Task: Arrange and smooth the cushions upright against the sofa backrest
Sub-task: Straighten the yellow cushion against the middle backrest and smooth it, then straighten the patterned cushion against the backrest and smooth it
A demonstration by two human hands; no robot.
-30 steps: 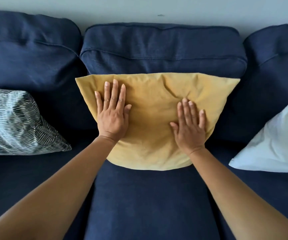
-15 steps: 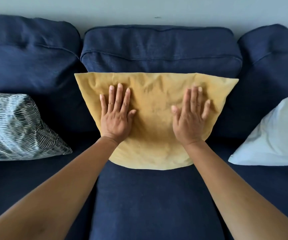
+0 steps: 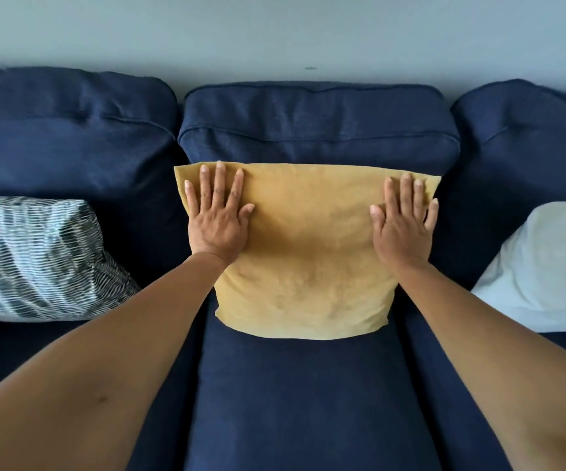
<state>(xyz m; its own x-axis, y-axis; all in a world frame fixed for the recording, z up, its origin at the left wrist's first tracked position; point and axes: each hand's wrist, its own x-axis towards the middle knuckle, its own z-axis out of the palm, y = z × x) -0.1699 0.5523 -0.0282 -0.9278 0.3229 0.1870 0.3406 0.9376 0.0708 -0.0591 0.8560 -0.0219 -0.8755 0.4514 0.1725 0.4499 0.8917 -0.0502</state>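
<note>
A mustard yellow cushion [image 3: 308,253] stands upright against the middle backrest [image 3: 319,130] of a navy sofa. My left hand [image 3: 217,215] lies flat on its upper left corner, fingers spread, fingertips at the top edge. My right hand [image 3: 405,219] lies flat near its upper right corner, fingers apart. Neither hand grips the fabric. A black-and-white striped cushion [image 3: 37,256] leans on the left seat. A white cushion [image 3: 546,270] leans on the right seat, cut off by the frame edge.
The navy seat cushion [image 3: 302,402] stretches toward me between my forearms. Left [image 3: 71,130] and right [image 3: 529,137] backrest cushions flank the middle one. A pale grey wall [image 3: 274,32] rises behind the sofa.
Both hands have slid up and outward across the yellow cushion to its top corners. The creases near its top have flattened and its face looks smoother.
</note>
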